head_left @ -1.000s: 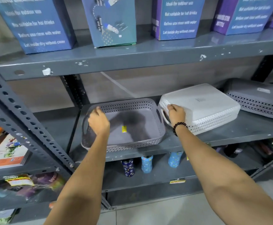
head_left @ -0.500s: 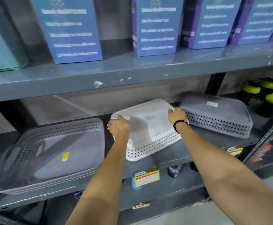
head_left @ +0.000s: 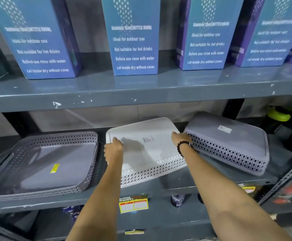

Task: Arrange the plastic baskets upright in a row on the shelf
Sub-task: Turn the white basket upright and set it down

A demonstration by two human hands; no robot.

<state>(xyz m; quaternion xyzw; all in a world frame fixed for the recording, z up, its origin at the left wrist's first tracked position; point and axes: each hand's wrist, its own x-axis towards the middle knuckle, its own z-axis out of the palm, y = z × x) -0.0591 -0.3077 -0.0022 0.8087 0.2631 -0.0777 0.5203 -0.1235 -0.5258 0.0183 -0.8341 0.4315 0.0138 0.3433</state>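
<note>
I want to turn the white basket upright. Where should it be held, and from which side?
Hold the white basket by its two short ends, one hand per side, as the left hand and right hand do now. It lies bottom-up with a smooth flat base, so the side edges probably offer the best grip for flipping.

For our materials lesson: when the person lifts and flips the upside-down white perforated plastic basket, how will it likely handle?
The white perforated plastic basket is probably light: thin lattice walls, nothing inside. It likely stays fairly stiff, keeping its shape between the left hand and right hand. Its smooth base may be slippery, so the edges suit gripping better.
</note>
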